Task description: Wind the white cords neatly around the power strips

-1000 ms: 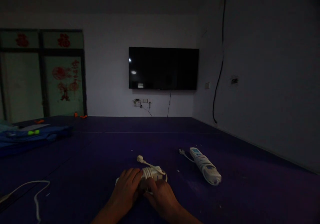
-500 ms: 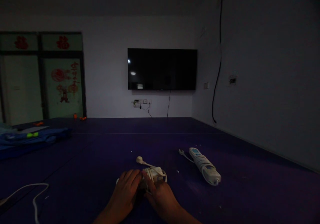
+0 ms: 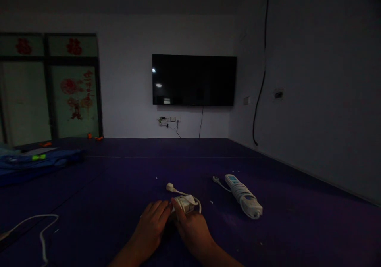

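Note:
Between my two hands is a white power strip [image 3: 188,204] with its cord wrapped round it, low over the purple surface. My left hand [image 3: 152,223] closes over its left end and hides most of it. Round the wrapped cord near the middle, my right hand [image 3: 192,229] is closed, its thumb lying along the coils. The strip's plug [image 3: 170,187] sticks out on a short length of cord beyond my fingers. To the right lies a second white power strip [image 3: 244,197], cord coiled about it, its plug [image 3: 215,178] resting on the surface.
A white cable [image 3: 43,235] curves at the lower left. Blue cloth [image 3: 44,163] with a bright green item [image 3: 38,157] lies at the far left. Small orange things [image 3: 99,138] sit near the door. A television [image 3: 194,80] hangs on the back wall above sockets.
The held power strip and its plug have shifted slightly to the right. My right thumb has moved up along the coils. The second strip lies as before; the view has tilted slightly.

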Motion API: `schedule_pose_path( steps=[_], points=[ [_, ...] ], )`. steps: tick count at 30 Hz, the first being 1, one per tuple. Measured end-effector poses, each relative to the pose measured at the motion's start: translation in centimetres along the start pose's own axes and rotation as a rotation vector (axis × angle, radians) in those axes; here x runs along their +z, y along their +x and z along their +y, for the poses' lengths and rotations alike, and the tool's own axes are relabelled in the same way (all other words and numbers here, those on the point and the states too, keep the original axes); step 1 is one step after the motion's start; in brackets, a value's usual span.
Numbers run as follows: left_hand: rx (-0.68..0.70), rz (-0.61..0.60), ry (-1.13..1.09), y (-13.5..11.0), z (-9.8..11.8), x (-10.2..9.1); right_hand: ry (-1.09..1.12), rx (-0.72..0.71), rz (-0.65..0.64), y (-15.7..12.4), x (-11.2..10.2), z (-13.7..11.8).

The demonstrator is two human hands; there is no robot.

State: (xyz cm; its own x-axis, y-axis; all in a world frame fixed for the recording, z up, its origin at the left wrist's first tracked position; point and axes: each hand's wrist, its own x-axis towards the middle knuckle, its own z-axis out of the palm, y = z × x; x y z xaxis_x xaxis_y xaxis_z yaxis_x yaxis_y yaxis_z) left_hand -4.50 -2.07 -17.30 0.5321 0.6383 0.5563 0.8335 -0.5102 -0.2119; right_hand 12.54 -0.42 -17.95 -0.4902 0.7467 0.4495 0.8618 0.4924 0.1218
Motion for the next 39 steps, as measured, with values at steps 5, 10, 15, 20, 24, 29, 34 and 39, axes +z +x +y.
schedule_pose_path(
  steps=[5, 10, 15, 20, 24, 29, 34, 39],
  points=[
    [-0.066, 0.067, -0.076, 0.1, 0.2, -0.6, 0.001, 0.001, 0.051, 0.1, 0.4, 0.3],
    [-0.258, 0.021, -0.085, 0.1, -0.1, -0.6, 0.026, 0.056, 0.021, 0.2, 0.3, 0.3],
    [-0.35, -0.03, -0.074, 0.0, -0.3, -0.2, 0.075, 0.042, -0.002, 0.0, 0.1, 0.3],
    [-0.335, 0.033, -0.049, 0.1, -0.2, 0.2, 0.133, 0.034, 0.004, -0.1, 0.0, 0.3],
    [-0.315, 0.113, 0.006, 0.2, -0.3, 0.4, 0.168, 0.038, -0.011, -0.1, -0.2, 0.2],
    [-0.326, 0.14, 0.067, 0.3, -0.6, 0.5, 0.146, 0.061, -0.038, 0.0, 0.0, 0.2],
    [-0.333, 0.086, 0.104, 0.4, -1.2, 0.3, 0.096, 0.055, -0.02, 0.0, 0.0, 0.2],
    [-0.326, 0.068, 0.103, 0.4, -1.3, -0.1, 0.066, 0.0, -0.035, -0.1, -0.3, 0.1]
  ],
)
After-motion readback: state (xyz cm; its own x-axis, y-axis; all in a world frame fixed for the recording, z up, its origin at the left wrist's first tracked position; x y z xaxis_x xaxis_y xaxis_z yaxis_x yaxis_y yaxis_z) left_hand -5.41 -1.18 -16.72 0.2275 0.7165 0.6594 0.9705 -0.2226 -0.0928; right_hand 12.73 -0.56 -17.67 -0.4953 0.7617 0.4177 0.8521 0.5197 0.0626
